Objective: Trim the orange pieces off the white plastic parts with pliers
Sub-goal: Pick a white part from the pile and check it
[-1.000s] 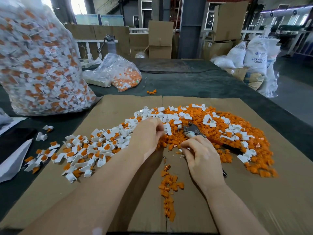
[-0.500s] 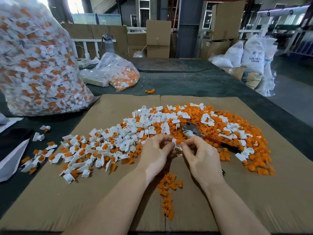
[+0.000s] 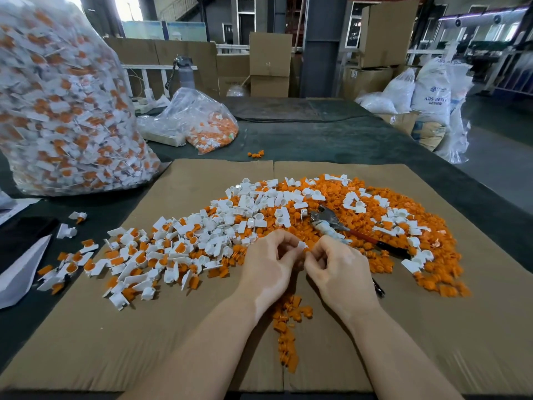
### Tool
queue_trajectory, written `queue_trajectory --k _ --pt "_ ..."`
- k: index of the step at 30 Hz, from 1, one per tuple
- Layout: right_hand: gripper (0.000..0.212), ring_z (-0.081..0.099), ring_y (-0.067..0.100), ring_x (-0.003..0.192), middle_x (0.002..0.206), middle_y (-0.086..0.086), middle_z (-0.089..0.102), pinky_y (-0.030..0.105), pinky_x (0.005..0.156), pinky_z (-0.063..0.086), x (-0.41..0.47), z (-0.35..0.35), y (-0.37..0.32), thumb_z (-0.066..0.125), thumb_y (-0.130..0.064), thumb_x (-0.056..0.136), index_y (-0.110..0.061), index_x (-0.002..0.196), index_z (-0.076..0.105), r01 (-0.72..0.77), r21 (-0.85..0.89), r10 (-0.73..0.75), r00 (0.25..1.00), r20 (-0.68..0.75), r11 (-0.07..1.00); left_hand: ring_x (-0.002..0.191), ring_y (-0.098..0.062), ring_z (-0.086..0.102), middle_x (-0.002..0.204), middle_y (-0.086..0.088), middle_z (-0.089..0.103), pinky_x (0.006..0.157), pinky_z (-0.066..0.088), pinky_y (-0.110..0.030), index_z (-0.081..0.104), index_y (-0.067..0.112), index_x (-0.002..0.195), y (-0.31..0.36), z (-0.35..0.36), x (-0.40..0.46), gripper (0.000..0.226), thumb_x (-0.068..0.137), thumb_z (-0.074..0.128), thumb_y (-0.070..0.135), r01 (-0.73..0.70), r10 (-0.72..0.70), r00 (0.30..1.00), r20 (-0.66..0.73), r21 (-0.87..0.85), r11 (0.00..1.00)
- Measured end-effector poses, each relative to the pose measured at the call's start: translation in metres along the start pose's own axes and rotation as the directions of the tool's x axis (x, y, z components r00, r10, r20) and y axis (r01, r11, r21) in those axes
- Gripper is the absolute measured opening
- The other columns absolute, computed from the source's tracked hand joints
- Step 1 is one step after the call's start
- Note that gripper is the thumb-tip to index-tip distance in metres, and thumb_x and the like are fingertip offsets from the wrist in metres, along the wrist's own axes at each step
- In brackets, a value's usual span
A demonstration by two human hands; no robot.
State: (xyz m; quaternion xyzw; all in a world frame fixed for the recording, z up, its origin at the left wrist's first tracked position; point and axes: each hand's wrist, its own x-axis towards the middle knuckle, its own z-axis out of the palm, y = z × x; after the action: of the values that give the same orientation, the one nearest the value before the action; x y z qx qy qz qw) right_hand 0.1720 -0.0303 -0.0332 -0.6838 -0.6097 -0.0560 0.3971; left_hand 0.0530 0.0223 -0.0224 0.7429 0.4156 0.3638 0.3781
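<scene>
Both hands have come together since a second ago, when the left hand (image 3: 269, 265) was reaching into the pile; now it sits just beside the right hand (image 3: 340, 272) above the flattened brown cardboard sheet (image 3: 144, 342). Between their fingertips they pinch one small white plastic part (image 3: 302, 245), the left thumb and forefinger on one side, the right fingers curled on the other. Whether an orange piece is still on it cannot be told.

Just beyond the right hand lie the metal pliers with red and black handles (image 3: 337, 223), untouched, head toward the middle of the sheet and handles running away to the right, resting on the heap of loose orange plastic pieces (image 3: 403, 241). Some white parts lie scattered over that heap. To the left spreads a wide pile of white plastic parts with orange pieces attached (image 3: 161, 252), a few spilling off the cardboard onto the dark green table top (image 3: 331, 140). A narrow trail of orange offcuts (image 3: 288, 327) runs toward the near edge under the wrists.

At far left stands a large clear plastic bag stuffed with white and orange parts (image 3: 63, 111). Behind the sheet lies a smaller clear bag holding orange pieces (image 3: 202, 122), with a grey drinking bottle (image 3: 184, 72) behind it. White sacks (image 3: 429, 90) and cardboard boxes (image 3: 269, 62) stand beyond the table.
</scene>
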Motion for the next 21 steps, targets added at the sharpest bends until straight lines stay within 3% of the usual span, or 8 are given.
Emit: queue_trajectory --k 3,6,9,11,14,21 --pt "0.024 0.045 0.012 0.051 0.054 -0.007 0.049 0.015 0.049 0.031 -0.0005 -0.0006 0.0012 0.07 -0.009 0.079 -0.012 0.062 0.052 0.004 0.022 -0.004 1.0 0.006 1.0 0.072 -0.003 0.062 0.078 0.007 0.066 0.065 0.045 -0.008 0.061 0.024 0.086 0.0 -0.0006 -0.0002 0.007 0.09 0.062 0.018 -0.005 0.005 1.0 0.019 0.005 1.0" --pt "0.014 0.052 0.004 0.055 0.058 -0.014 0.054 0.014 0.054 0.037 0.0006 -0.0028 -0.0002 0.069 -0.016 0.083 -0.015 0.07 0.063 -0.002 0.133 0.0 1.0 0.015 0.991 0.068 -0.008 0.067 0.081 -0.009 0.068 0.064 0.052 -0.014 0.063 0.013 0.092 0.0006 -0.0032 0.0009 0.005 0.09 0.06 0.009 0.114 -0.113 0.993 0.018 -0.229 0.967" --pt "0.005 0.056 0.006 0.063 0.064 -0.014 0.056 0.018 0.058 0.046 0.0012 -0.0049 -0.0027 0.07 -0.018 0.081 -0.018 0.084 0.067 -0.016 0.221 0.015 1.0 0.005 0.975 0.07 -0.015 0.067 0.08 -0.011 0.066 0.069 0.058 -0.026 0.063 0.012 0.097 0.0004 -0.0052 0.0002 0.01 0.091 0.058 0.006 0.157 -0.16 0.987 0.019 -0.341 0.927" --pt "0.019 0.054 0.007 0.068 0.071 -0.01 0.055 0.025 0.063 0.05 0.0011 -0.0062 -0.0028 0.072 -0.014 0.08 -0.017 0.098 0.067 0.0 0.224 -0.002 1.0 0.005 0.975 0.07 -0.013 0.067 0.078 -0.008 0.064 0.072 0.058 -0.027 0.064 0.017 0.101 -0.0005 -0.0066 -0.0002 0.015 0.092 0.058 0.007 0.142 -0.143 0.989 0.023 -0.345 0.928" --pt "0.032 0.051 0.002 0.076 0.08 -0.012 0.054 0.02 0.07 0.048 0.0015 -0.0079 -0.0033 0.07 -0.011 0.081 -0.018 0.112 0.066 0.048 0.214 -0.055 0.998 0.027 0.976 0.07 -0.009 0.068 0.08 -0.004 0.065 0.073 0.057 -0.025 0.064 0.027 0.1 -0.0009 -0.0083 -0.0008 0.021 0.092 0.057 0.009 0.116 -0.11 0.993 0.037 -0.313 0.943" --pt "0.022 0.053 0.005 0.079 0.084 -0.009 0.057 0.026 0.074 0.05 0.003 -0.0074 -0.0034 0.069 -0.01 0.082 -0.014 0.103 0.07 0.063 0.192 -0.066 0.998 0.011 0.979 0.079 -0.014 0.068 0.087 -0.006 0.068 0.082 0.056 -0.034 0.065 0.028 0.1 -0.0004 -0.0078 -0.0009 0.019 0.093 0.057 0.013 0.099 -0.09 0.995 0.047 -0.261 0.96"
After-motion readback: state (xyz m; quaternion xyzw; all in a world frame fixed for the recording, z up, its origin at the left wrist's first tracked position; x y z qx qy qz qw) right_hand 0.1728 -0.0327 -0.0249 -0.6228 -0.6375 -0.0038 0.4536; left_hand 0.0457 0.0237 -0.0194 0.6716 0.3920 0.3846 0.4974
